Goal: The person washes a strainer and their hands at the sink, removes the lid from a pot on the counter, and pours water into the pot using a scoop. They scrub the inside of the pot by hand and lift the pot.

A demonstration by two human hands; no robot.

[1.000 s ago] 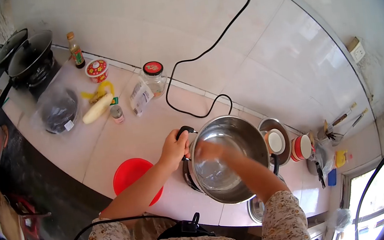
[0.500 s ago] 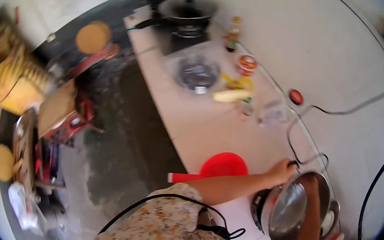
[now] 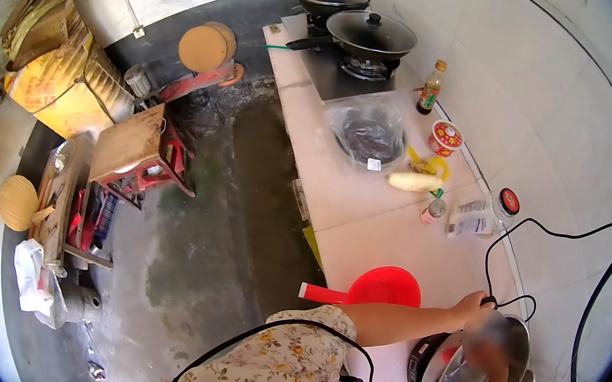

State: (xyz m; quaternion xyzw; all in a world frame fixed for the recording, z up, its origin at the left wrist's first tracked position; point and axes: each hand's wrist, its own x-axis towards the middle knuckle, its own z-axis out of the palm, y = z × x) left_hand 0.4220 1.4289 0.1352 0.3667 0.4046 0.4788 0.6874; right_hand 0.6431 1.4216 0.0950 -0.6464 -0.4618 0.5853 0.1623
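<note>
A shiny steel pot (image 3: pixel 520 333) sits at the bottom right, partly cut off by the frame edge. Its dark handle (image 3: pixel 489 303) is at the far rim, and my left hand (image 3: pixel 472 310) is closed around it. My right hand (image 3: pixel 485 344) reaches over the pot's opening from below. Motion smears its fingers, so whether they hold anything does not show. A black-sided appliance (image 3: pixel 417 364) stands beside or under the pot. Close to my left forearm lies a red plastic ladle-like scoop (image 3: pixel 383 287), its handle pointing left.
Along the counter (image 3: pixel 358 238) are a white radish-like vegetable (image 3: pixel 413 181), a bagged black pan (image 3: pixel 369 133), a sauce bottle (image 3: pixel 431 88), a red tub (image 3: pixel 445 137) and a jar (image 3: pixel 504 202). A lidded pan (image 3: pixel 371 34) sits on the stove. A black cable (image 3: pixel 556 239) runs along the wall. A wooden table (image 3: pixel 128 144) stands left.
The view has shifted, so the counter items appear further right and lower. My right hand has moved from the pot's far inner side down toward its middle. My left hand keeps its hold.
</note>
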